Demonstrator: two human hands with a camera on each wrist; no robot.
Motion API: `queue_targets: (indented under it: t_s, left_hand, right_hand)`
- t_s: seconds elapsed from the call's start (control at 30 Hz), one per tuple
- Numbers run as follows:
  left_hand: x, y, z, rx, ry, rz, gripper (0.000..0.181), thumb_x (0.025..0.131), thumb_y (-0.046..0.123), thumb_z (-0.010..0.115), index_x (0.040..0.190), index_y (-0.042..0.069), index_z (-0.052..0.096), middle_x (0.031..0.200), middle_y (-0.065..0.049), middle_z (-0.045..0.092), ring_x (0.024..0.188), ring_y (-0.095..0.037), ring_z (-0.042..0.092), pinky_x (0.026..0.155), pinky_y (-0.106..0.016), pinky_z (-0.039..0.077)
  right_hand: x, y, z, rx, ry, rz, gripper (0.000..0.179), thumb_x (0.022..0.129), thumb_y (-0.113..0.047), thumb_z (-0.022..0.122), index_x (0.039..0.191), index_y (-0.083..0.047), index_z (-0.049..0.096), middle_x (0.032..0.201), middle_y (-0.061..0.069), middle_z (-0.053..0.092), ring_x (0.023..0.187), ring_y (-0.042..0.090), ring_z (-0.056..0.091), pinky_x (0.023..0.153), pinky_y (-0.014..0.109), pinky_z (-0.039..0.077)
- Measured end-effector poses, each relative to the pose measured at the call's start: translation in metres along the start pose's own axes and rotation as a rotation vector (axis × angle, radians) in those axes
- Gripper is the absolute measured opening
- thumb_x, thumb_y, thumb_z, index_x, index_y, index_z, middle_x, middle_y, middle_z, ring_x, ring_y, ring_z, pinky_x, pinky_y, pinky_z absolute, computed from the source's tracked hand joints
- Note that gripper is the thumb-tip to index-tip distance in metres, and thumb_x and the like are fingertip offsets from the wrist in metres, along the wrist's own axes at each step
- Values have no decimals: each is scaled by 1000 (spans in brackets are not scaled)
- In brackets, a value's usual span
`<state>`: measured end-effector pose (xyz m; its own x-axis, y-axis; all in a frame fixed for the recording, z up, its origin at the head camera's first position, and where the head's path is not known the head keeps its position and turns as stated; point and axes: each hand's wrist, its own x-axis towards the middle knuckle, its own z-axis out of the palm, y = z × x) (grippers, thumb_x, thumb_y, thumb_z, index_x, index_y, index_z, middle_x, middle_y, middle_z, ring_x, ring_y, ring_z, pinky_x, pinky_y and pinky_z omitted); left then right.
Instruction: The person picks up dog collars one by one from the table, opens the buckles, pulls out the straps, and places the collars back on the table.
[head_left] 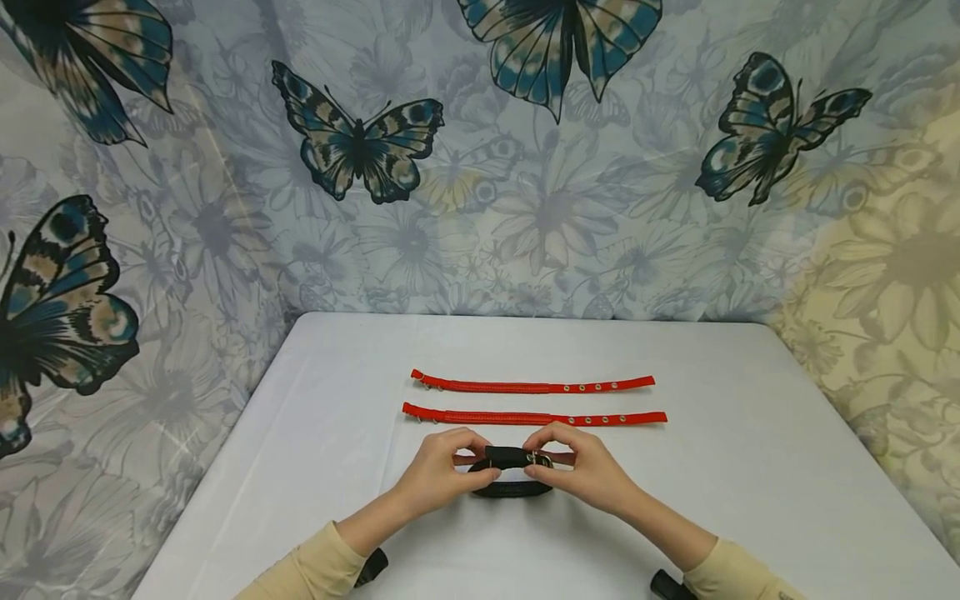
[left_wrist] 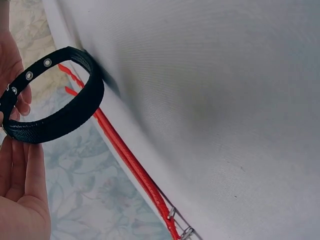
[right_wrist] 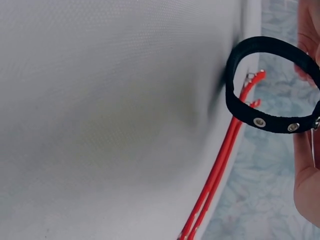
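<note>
A black collar with metal eyelets is bent into a loop between both hands over the table. My left hand pinches its left side between thumb and fingers. On the other side, my right hand pinches the collar beside the metal buckle. The left wrist view shows the round loop of the black collar, with fingers of the left hand under it. Eyelets line the strap in the right wrist view, near the right hand; the buckle is partly cut off there.
Two red collars with eyelets and metal rings lie straight and parallel behind the hands. They rest on a white-covered table. Butterfly-patterned fabric hangs behind and at the sides.
</note>
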<state>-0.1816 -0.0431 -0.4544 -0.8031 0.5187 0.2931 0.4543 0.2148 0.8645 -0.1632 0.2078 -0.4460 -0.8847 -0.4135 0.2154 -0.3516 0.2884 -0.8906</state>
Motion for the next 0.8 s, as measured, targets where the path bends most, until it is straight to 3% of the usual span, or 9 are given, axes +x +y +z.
queue_targets:
  t_s: [0.2,0.33,0.5,0.67,0.8]
  left_hand:
    - [-1,2,-1,6,8,-15,18,80,8,81,94,12,70,93,4,68,88,-18,65,78,-27,56]
    - [-1,5,0,6,15,-25,19,78,1,80,95,5,71,93,-4,68,87,-23,66,77,-33,57]
    - [-2,6,0,-4,28,-24,20,78,-1,79,96,4,71,93,-6,69,87,-21,66,76,-33,57]
    - [-2,2,2,-46,67,32,15,81,11,80,93,14,71,95,2,68,89,-12,65,74,-27,57]
    - [0,-1,6,-78,94,103,10,83,16,79,90,15,72,94,1,69,89,-13,65,73,-29,58]
  right_hand:
    - [1,-4,1,-73,16,-21,23,83,-10,78,102,-14,66,100,-1,65,98,18,62,86,34,54]
    - [1,-6,3,-138,40,-45,24,80,-1,78,99,-10,66,96,2,65,94,21,64,84,37,56]
    - [1,-9,4,-172,54,-35,23,81,-6,79,97,-17,66,95,-5,65,93,15,63,83,33,56]
    - [1,-14,6,-154,68,-35,23,81,-6,79,98,-16,67,95,-5,65,92,15,63,83,33,56]
    - [3,-29,9,-121,79,-69,22,80,2,76,96,-9,67,93,2,66,90,21,64,81,36,57]
